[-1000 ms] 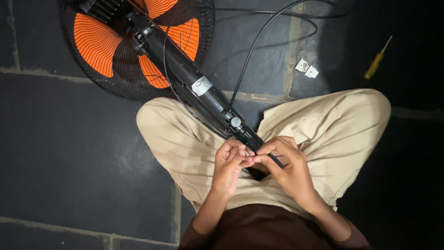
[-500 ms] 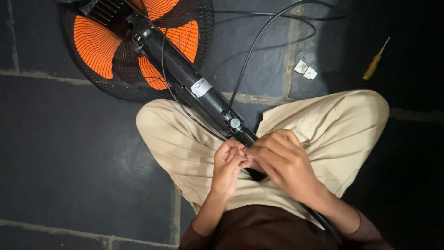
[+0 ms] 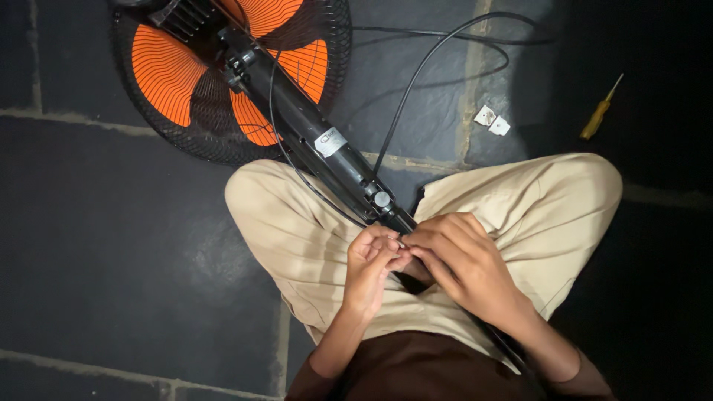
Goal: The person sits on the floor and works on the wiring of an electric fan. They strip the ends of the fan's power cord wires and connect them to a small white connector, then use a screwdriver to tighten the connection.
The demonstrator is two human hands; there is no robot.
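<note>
A fan with orange blades (image 3: 160, 67) inside a black wire cage lies on the dark stone floor. Its black pole (image 3: 327, 152) runs down across my lap. My left hand (image 3: 371, 267) and my right hand (image 3: 464, 263) meet at the pole's lower end, fingertips pinched together on a small part there. What the fingers pinch is too small to make out. A black cord (image 3: 416, 82) loops from the pole over the floor behind. I sit cross-legged in beige trousers.
A yellow-handled screwdriver (image 3: 598, 115) lies on the floor at the far right. Two small white pieces (image 3: 492, 120) sit near it. Pale grout lines cross the dark slabs.
My right hand has shifted slightly over the pole's end, and the fingertips of both hands have closed tighter together. The fan has not moved.
</note>
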